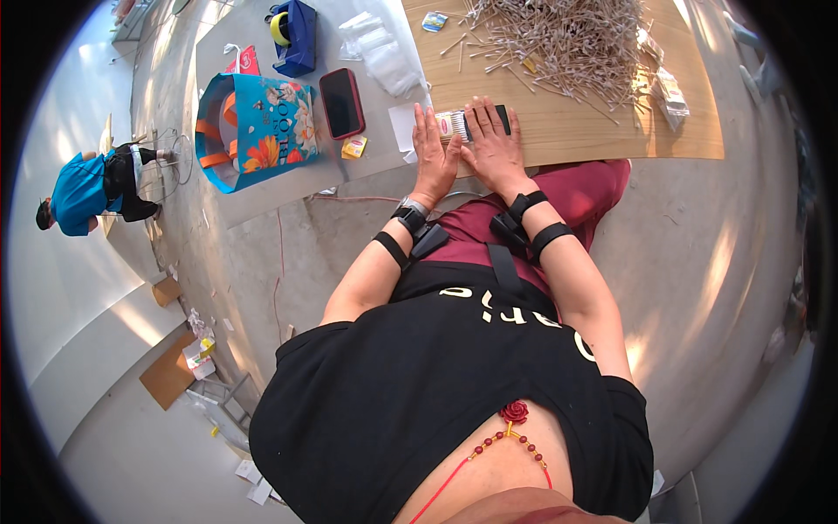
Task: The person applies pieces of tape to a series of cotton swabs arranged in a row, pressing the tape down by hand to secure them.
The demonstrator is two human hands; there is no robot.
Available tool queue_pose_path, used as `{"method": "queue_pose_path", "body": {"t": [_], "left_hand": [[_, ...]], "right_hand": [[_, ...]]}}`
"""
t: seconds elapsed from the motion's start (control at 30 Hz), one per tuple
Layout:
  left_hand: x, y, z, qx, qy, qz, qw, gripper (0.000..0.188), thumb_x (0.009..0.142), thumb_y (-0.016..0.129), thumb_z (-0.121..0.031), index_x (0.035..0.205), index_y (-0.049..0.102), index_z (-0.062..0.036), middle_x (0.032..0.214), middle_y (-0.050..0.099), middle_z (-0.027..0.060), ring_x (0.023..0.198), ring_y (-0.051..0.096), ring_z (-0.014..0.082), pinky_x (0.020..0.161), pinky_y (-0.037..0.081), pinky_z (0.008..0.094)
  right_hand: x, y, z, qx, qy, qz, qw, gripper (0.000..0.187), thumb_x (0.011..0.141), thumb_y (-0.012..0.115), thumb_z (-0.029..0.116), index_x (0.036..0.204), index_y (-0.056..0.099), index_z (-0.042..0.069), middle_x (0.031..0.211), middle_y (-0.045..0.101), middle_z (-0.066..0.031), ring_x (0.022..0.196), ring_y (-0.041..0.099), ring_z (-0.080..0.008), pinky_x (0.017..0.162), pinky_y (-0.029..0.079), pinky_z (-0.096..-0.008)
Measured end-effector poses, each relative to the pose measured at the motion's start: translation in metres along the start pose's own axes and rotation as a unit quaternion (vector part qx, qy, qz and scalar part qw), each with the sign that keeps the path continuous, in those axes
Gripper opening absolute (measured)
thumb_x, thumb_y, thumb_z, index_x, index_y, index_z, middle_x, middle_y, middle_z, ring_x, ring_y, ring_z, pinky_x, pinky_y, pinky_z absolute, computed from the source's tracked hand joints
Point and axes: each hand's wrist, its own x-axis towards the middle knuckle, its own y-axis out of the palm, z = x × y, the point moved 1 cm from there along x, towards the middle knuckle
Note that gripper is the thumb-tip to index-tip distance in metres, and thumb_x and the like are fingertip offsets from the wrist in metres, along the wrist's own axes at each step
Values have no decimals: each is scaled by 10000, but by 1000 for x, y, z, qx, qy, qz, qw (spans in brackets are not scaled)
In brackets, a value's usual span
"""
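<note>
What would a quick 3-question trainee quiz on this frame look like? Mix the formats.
1. True or false: both hands rest on the small bundle of sticks on the wooden board.
2. What lies heaped at the far side of the board? A) loose thin sticks B) coins C) cups
3. What dark flat thing lies between the flowered bag and the left hand?

Key: 1 true; the right hand is on it too. 2 A, the pile. 3 A phone.

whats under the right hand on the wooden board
Under the right hand lies a small dark flat thing, only its far edge showing. Beside it a bundle of cotton swabs peeks out between both hands. The rest is covered.
</note>
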Motion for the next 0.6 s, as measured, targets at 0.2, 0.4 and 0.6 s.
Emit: {"method": "queue_pose_path", "body": {"t": [0.2, 0.4, 0.6], "left_hand": [[1, 1, -3, 5, 14, -1, 1000, 913, 1082, 497, -525, 1637, 153, 113, 1734, 42, 327, 1624, 90, 439, 1304, 93, 495], [1, 1, -2, 6, 3, 1, 1000, 860, 1086, 498, -508, 1637, 211, 87, 1736, 54, 319, 1614, 128, 447, 1297, 120, 503], [1, -1, 0, 45, 22, -1, 999, 817, 1088, 500, -490, 1641, 247, 55, 1736, 67, 314, 1607, 153, 447, 1292, 128, 514]], "right_hand": [[1, -1, 2, -11, -6, -2, 1000, 790, 1012, 534, 559, 1676, 311, 195, 1766, 213, -62, 1648, 87, -228, 1293, -5, -598], [1, 4, 2, -10, 0, -7, 1000, 828, 1010, 524, 564, 1674, 298, 123, 1771, 197, -68, 1648, 85, -239, 1294, 0, -594], [-2, 5, 10, -16, 13, 2, 1000, 874, 1009, 498, 574, 1674, 266, 57, 1777, 173, -85, 1653, 62, -225, 1298, -6, -590]]}}
